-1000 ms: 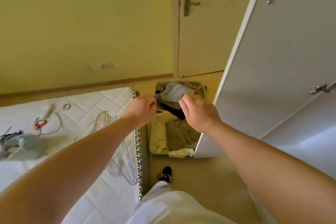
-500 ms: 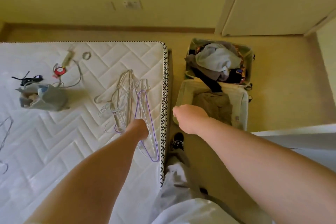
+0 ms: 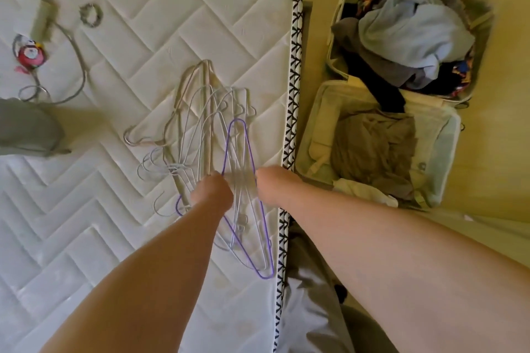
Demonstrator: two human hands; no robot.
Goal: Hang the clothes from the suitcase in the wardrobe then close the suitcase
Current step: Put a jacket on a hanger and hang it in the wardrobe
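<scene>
The open suitcase (image 3: 448, 152) lies on the floor right of the mattress. Its far half holds a light blue garment (image 3: 410, 28) on grey and dark clothes. A crumpled brown garment (image 3: 372, 152) and a white piece fill the near half. Several wire hangers (image 3: 200, 112) lie piled on the mattress near its right edge, a purple hanger (image 3: 259, 241) among them. My left hand (image 3: 212, 192) rests on the pile beside the purple hanger. My right hand (image 3: 272, 189) is at that hanger's right side. Both hands show their backs, so the fingers are hidden. The wardrobe is out of view.
The white quilted mattress (image 3: 114, 209) fills the left. On it lie a grey pouch (image 3: 25, 129), a red round trinket (image 3: 30, 53) with a cable, and a small ring (image 3: 91, 15). My white-trousered leg (image 3: 309, 295) stands between mattress and suitcase on the yellow floor.
My view has swung down from the wardrobe door to the mattress. Both hands have dropped from above the suitcase onto the hanger pile, the right one crossing leftward.
</scene>
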